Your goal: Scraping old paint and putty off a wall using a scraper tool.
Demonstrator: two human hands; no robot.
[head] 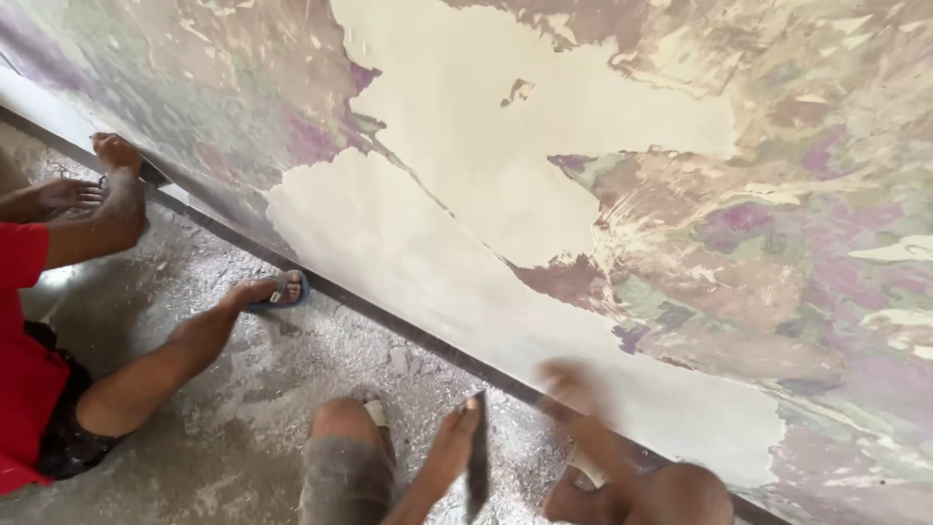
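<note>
knees [345, 428] in grey dusty shorts sit at the bottom edge, bent up from the floor [243, 408]. between them the left hand [452, 442] is wrapped round a dark flat scraper [477, 457], which stands nearly upright with its blade just short of the black skirting [389, 316]. the right hand [569, 389] is raised close to the foot of the wall [544, 175], over the cream patch; it is blurred, so i cannot tell whether it is open or closed, or whether it touches the plaster. the wall is mottled purple, green and brown paint, with large bare cream patches where the coat is off. grey dust and flakes lie over the floor. at the left another person in a red shirt [21, 340] sits with one leg stretched out, a foot in a blue sandal [282, 290] close to the skirting, and a dusty hand [119, 156] pressed low on the wall.
</note>
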